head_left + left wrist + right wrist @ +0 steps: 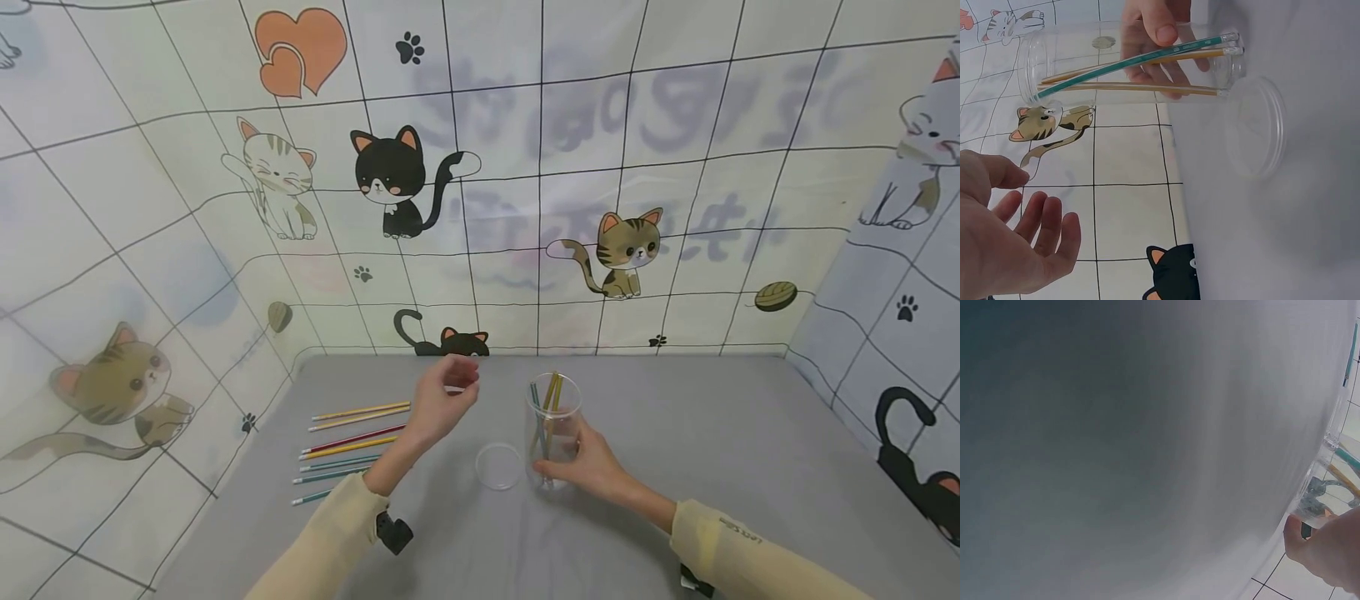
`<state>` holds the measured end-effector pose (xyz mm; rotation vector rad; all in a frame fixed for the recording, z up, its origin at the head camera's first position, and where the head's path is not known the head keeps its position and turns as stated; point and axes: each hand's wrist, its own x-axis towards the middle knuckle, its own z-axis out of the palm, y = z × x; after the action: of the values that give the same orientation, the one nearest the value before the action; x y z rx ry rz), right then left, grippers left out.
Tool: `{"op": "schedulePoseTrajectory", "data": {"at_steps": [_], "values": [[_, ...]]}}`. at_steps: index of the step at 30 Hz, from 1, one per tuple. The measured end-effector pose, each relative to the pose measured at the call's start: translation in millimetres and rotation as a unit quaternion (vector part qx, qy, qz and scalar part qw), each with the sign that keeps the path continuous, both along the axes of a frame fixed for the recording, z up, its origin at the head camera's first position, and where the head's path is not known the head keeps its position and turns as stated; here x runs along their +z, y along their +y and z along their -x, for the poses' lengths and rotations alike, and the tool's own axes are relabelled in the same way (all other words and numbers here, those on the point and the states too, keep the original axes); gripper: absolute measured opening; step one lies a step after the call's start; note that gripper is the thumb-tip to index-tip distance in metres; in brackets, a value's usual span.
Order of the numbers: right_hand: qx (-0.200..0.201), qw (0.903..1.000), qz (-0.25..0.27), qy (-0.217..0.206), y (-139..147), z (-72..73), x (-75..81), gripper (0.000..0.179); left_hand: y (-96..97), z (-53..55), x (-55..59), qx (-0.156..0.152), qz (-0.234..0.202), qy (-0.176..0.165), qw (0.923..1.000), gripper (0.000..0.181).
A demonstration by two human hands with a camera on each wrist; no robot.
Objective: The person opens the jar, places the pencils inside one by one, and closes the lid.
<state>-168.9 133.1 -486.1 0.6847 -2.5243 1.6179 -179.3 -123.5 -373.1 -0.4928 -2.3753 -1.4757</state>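
Note:
My right hand (588,462) grips a clear plastic jar (564,429) around its lower side, the jar upright on the grey table. Inside it lean a teal pencil (1129,62) and two yellow pencils (1129,87). My left hand (445,400) hovers in the air left of the jar, fingers loosely bent and apart, holding nothing. On the table between the hands lies a clear round lid (498,467). In the right wrist view, only part of the jar (1319,478) and the hand (1329,547) show at the right edge.
Several pencils lie in a loose row on the left of the table, partly behind my left forearm: yellow ones (360,412), a dark red one (352,437) and teal ones (333,477). A cat-print curtain (517,208) stands behind and beside the grey table (690,425).

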Motion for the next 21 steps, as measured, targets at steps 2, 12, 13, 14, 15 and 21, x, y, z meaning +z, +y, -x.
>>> {"op": "schedulePoseTrajectory", "data": {"at_steps": [2,12,13,14,15,21], "values": [[-0.001,1.0000,0.000,-0.002,0.0,-0.1,0.5,0.079,-2.6,-0.7,-2.4,0.000,-0.003,0.006,1.0000,0.021],[0.000,1.0000,0.008,0.004,-0.1,-1.0,1.7,0.078,-15.4,-8.7,-11.7,0.011,0.003,-0.020,0.9997,0.023],[0.000,1.0000,0.008,0.003,-0.2,-1.1,1.9,0.078,-17.3,-9.6,-13.1,0.014,0.002,-0.026,0.9996,0.023],[0.000,1.0000,0.008,0.002,-0.3,-1.2,2.0,0.078,-19.4,-10.3,-14.6,0.016,0.001,-0.028,0.9995,0.023],[0.000,1.0000,0.008,0.002,-0.4,-1.4,2.3,0.078,-21.6,-10.9,-16.4,0.017,0.000,-0.030,0.9994,0.023],[0.000,1.0000,0.008,0.001,0.1,-2.3,2.9,0.079,-35.3,-12.2,-28.9,0.031,0.004,-0.033,0.9990,0.023]]}}
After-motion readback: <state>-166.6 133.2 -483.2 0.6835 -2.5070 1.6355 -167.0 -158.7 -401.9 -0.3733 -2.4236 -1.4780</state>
